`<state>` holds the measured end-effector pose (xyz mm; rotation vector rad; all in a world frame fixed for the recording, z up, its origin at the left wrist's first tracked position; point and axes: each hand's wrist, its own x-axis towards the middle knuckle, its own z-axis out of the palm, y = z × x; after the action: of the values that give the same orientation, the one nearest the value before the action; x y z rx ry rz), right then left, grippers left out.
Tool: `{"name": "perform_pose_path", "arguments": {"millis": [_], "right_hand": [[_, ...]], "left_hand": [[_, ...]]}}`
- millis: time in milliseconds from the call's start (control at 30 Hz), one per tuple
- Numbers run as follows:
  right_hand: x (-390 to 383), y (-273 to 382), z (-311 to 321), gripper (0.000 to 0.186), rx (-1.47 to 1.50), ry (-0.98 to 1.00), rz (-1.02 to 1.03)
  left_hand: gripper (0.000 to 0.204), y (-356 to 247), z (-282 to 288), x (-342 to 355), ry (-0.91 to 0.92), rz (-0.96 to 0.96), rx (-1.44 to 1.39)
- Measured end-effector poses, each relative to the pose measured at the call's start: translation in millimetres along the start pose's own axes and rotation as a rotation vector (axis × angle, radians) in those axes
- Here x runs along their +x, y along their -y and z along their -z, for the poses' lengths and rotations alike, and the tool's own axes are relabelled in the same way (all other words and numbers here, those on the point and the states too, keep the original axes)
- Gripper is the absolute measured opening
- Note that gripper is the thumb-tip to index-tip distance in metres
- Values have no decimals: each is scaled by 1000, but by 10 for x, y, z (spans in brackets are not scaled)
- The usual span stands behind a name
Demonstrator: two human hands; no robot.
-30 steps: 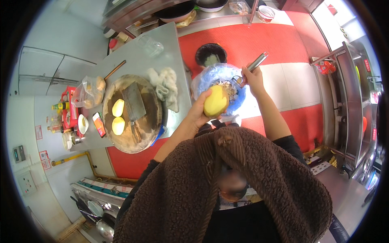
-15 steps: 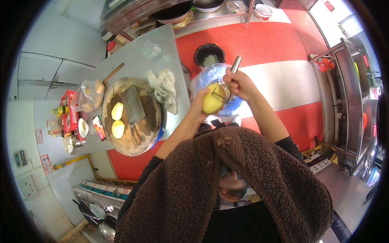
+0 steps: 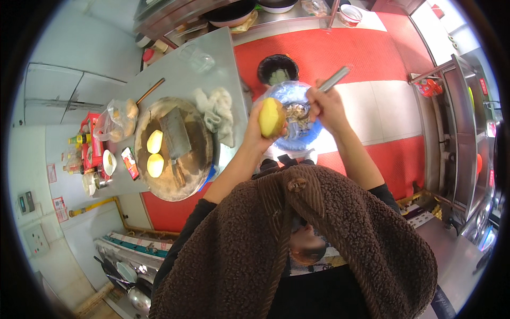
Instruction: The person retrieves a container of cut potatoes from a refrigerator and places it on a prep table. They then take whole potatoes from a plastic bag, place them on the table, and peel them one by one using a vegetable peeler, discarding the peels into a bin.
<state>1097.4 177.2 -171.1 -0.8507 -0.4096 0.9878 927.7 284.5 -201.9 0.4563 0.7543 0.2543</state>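
My left hand [image 3: 258,130] is wrapped round a partly peeled potato [image 3: 271,116], yellow on most of its face with brown skin on the side toward the right. In my right hand [image 3: 328,108] is a peeler [image 3: 334,80], its metal handle pointing up and to the right; its blade is hidden by my fingers. The peeler is apart from the potato. Below and between both hands stands a bin lined with a blue plastic bag [image 3: 303,137], with peelings [image 3: 298,117] in it.
At left, a steel table [image 3: 220,58] bears a round chopping board [image 3: 154,186] with a cleaver [image 3: 175,133] and two peeled potato pieces [image 3: 154,154]. A cloth [image 3: 217,109] lies beside the board, a bag of potatoes [image 3: 119,119] beyond it. A black bucket [image 3: 278,69] stands past the bin.
My right hand has drawn the peeler off the potato, up and to the right. The left hand has shifted slightly left and turned the potato.
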Motion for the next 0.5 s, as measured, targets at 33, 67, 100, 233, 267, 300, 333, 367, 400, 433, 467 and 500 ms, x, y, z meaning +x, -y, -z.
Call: {"name": "perform_pose_path", "arguments": {"millis": [33, 67, 100, 233, 267, 300, 333, 367, 400, 433, 467, 500], "right_hand": [[-48, -21, -91, 14, -26, 23, -108], [-94, -58, -174, 15, -34, 68, -193], [-133, -94, -236, 18, 39, 156, -207], [-125, -158, -237, 19, 16, 180, -200], [-106, -157, -191, 19, 33, 181, -192], [-77, -150, -133, 19, 62, 169, -168], [-56, -144, -72, 18, 85, 164, -199], [-36, -145, -14, 18, 120, 148, -217], [-17, -155, 41, 17, 159, 132, -222], [7, -172, 91, 15, 195, 170, -243], [36, -199, 137, 14, 211, 156, -265], [71, -224, 187, 13, 226, 143, -288]], "left_hand": [[56, 13, 14, 38, 12, 13, -33], [55, 33, 19, 70, -2, 48, -80], [53, 62, 17, 90, 104, 4, -86], [49, 177, -85, 103, 131, -33, -166], [49, 194, -119, 90, 70, -29, -186], [48, 200, -152, 76, 36, -18, -171], [48, 200, -181, 60, 7, -7, -155], [48, 195, -202, 39, 5, -8, -145], [47, 183, -215, 16, -19, 20, -106], [47, 169, -219, -11, -17, 41, -71], [47, 153, -216, -41, -14, 70, -39], [46, 137, -206, -74, -21, 84, -18]]}}
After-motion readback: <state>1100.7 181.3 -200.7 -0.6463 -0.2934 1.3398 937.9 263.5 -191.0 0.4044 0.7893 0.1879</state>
